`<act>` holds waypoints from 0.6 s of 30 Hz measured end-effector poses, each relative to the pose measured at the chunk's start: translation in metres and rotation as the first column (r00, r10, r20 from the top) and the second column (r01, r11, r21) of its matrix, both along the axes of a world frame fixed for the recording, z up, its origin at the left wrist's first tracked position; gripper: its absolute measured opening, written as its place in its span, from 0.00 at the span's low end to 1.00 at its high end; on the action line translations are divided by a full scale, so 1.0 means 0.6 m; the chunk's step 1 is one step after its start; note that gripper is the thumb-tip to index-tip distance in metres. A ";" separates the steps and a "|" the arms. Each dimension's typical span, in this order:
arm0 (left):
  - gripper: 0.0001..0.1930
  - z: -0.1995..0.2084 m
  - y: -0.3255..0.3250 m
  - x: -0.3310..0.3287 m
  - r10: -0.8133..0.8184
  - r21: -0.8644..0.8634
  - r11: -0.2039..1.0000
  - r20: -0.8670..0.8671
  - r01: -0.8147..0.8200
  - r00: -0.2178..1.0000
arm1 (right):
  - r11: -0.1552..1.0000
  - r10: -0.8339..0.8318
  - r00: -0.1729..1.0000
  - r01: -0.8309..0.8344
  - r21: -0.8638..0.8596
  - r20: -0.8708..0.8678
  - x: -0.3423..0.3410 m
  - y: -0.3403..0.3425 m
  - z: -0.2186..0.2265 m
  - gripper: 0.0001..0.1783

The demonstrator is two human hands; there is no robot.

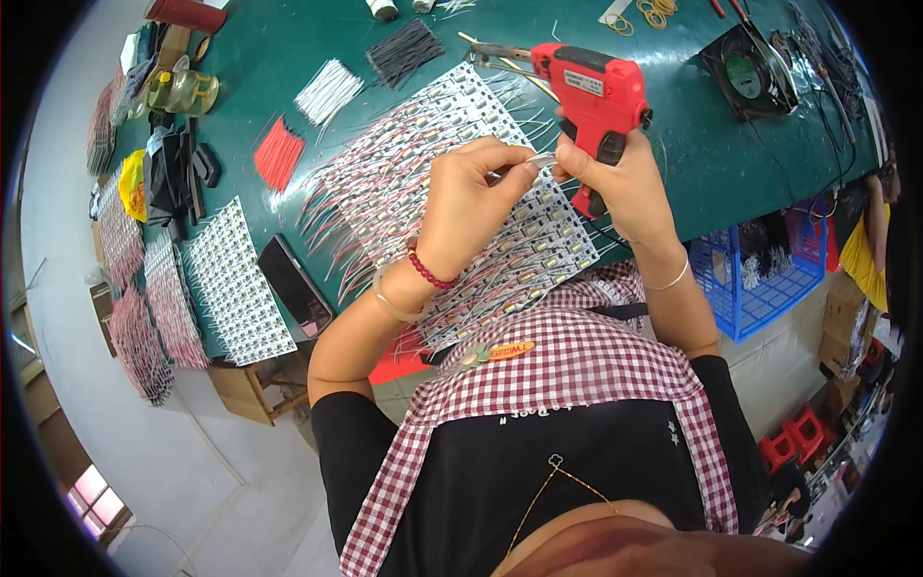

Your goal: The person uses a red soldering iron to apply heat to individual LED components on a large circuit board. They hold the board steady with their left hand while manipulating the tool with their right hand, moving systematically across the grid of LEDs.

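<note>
My left hand [476,188] is closed in a pinch on thin white wires [544,160], above a large panel of small white circuit boards [471,96]. Wrapped in my right hand [630,188] is the grip of a red and black soldering gun [598,85], its metal tip end pointing left over the panel's far edge. The right thumb and forefinger also meet close to the wires beside my left fingertips; whether they grip them I cannot tell. Many red and white wires [336,226] stick out from the panel's left side.
Beyond the panel lie bundles of red wires [279,154], white wires [329,93] and black wires [404,52]. At left are a phone [294,286] and another board panel [240,284]. A black fan [748,75] stands far right, above a blue crate [769,279].
</note>
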State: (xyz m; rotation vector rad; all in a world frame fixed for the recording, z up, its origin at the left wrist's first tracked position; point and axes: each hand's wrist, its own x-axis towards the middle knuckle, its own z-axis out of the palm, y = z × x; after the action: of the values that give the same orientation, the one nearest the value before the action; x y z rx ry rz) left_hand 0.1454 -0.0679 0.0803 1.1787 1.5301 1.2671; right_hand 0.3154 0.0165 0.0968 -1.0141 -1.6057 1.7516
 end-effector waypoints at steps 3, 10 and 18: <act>0.06 -0.004 -0.002 -0.004 -0.006 0.038 0.999 -0.049 0.008 0.999 | 1.000 0.004 0.999 -0.005 -0.011 -0.047 0.003 0.001 0.000 0.22; 0.05 -0.054 0.033 -0.133 0.184 0.290 0.957 -0.572 -0.012 0.799 | 0.982 -0.173 0.966 0.155 -0.106 -0.192 0.000 0.004 0.037 0.16; 0.11 -0.087 0.093 -0.187 0.190 0.367 0.895 -0.828 0.254 0.527 | 0.993 -0.115 0.986 0.118 -0.013 0.124 -0.001 0.016 0.017 0.15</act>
State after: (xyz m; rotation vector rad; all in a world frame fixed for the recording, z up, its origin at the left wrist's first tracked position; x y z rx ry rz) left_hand 0.0334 -0.0122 0.0280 2.4083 1.8958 1.0629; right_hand 0.3145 0.0263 0.1070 -1.2215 -1.5708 1.6588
